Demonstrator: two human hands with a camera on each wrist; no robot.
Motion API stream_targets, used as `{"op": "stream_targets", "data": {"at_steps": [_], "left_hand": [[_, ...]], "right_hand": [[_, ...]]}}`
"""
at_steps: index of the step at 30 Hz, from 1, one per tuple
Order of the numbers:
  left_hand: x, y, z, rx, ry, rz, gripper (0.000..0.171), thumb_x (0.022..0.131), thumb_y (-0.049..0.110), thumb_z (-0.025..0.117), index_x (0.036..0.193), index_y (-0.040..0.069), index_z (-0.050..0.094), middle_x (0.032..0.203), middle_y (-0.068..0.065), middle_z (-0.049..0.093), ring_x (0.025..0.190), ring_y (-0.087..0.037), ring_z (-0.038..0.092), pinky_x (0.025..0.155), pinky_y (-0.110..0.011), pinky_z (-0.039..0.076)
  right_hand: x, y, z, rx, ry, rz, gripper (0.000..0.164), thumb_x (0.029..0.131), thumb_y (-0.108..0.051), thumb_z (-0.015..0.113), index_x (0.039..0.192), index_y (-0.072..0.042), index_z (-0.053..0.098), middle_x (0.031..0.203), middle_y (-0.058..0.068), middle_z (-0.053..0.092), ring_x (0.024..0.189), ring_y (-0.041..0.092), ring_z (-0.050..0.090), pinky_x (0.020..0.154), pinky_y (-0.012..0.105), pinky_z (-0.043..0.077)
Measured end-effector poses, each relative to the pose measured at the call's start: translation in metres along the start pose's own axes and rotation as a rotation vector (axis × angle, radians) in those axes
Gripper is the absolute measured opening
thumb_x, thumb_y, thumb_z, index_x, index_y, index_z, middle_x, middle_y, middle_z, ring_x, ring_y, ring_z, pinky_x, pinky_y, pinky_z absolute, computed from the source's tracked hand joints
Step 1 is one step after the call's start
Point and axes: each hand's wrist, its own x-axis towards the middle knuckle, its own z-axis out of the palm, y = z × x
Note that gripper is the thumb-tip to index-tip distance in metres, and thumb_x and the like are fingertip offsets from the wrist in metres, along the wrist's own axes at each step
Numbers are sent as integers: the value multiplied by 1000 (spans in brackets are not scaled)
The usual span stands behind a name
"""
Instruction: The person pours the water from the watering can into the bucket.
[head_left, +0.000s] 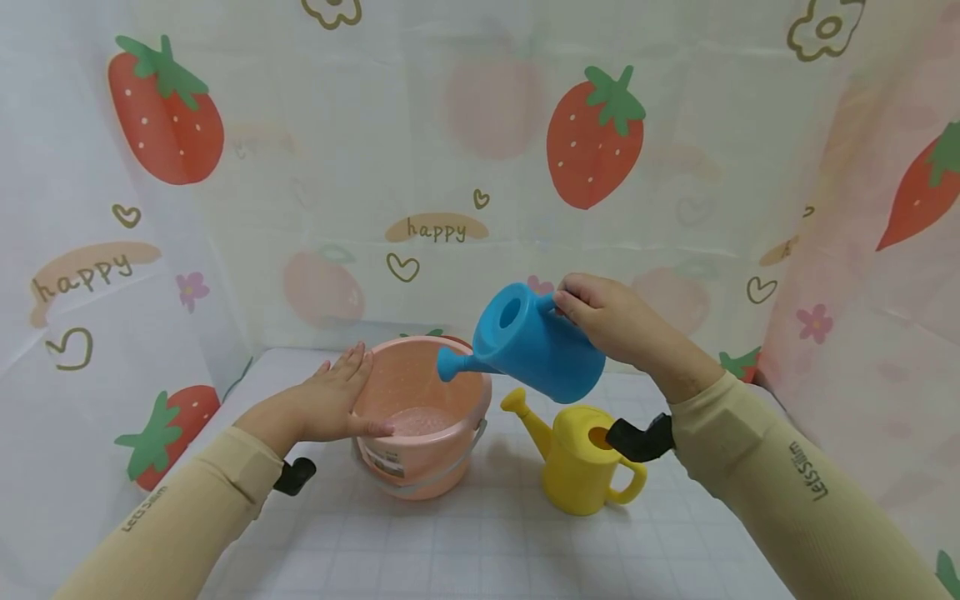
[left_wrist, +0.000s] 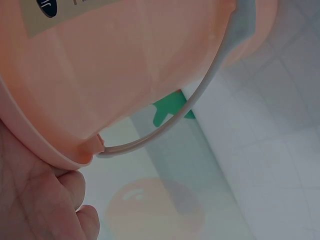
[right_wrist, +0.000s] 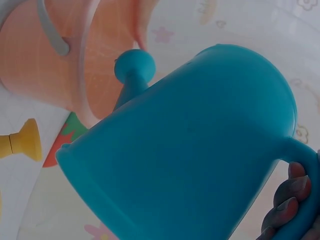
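My right hand [head_left: 611,321] grips the handle of a blue watering can [head_left: 551,350], its fingers curled round the handle in the right wrist view. The can is tilted to the left in the air, and its spout head [right_wrist: 135,67] hangs over the mouth of a pink bucket [head_left: 442,467]. My left hand [head_left: 330,402] rests on the bucket's left rim with fingers extended, the thumb lying along the near edge. Inside the bucket the bottom looks wet or shiny. A yellow watering can [head_left: 581,479] stands upright on the table below the blue one.
The table [head_left: 390,550] has a pale checked cover. Behind and at both sides hangs a curtain [head_left: 420,100] printed with strawberries. The bucket's grey handle [left_wrist: 200,87] hangs down along its side. A dark wrist mount [head_left: 643,437] sits close above the yellow can.
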Motion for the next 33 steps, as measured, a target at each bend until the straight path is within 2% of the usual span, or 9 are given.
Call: {"op": "stream_targets", "data": {"at_steps": [6, 12, 17, 25, 33], "left_hand": [[0, 1, 0, -1, 9, 12, 117, 74, 73, 51, 143, -9, 4, 149, -26, -5, 137, -40, 1, 108, -56, 7], [-1, 2, -2, 8, -2, 12, 121, 70, 79, 45, 143, -9, 4, 149, -26, -5, 137, -40, 0, 108, -55, 6], [-1, 2, -1, 4, -2, 7, 119, 73, 76, 48, 143, -9, 4, 149, -26, -5, 137, -40, 0, 108, -55, 6], [1, 0, 0, 9, 7, 16, 119, 73, 76, 47, 142, -10, 4, 149, -26, -5, 137, -40, 1, 108, -56, 7], [-1, 3, -2, 0, 0, 7, 117, 73, 74, 49, 143, -9, 4, 149, -25, -5, 137, -39, -1, 108, -55, 6]], "right_hand": [[0, 0, 1, -15, -2, -1, 27, 98, -32, 40, 88, -8, 50, 79, 9, 49, 83, 25, 51, 73, 36, 41], [1, -2, 1, -34, -8, 12, 27, 98, -32, 40, 88, -8, 50, 83, 9, 51, 85, 25, 52, 75, 37, 43], [1, -3, 1, -45, -14, 12, 28, 98, -32, 40, 89, -8, 51, 89, 10, 55, 87, 27, 53, 79, 41, 45], [2, -1, 3, -33, -6, 3, 29, 97, -34, 40, 90, -9, 51, 88, 9, 55, 87, 26, 53, 79, 41, 45], [2, -3, 2, -23, -3, 2, 30, 96, -38, 39, 97, -11, 53, 96, 7, 58, 93, 28, 55, 85, 50, 47]]}}
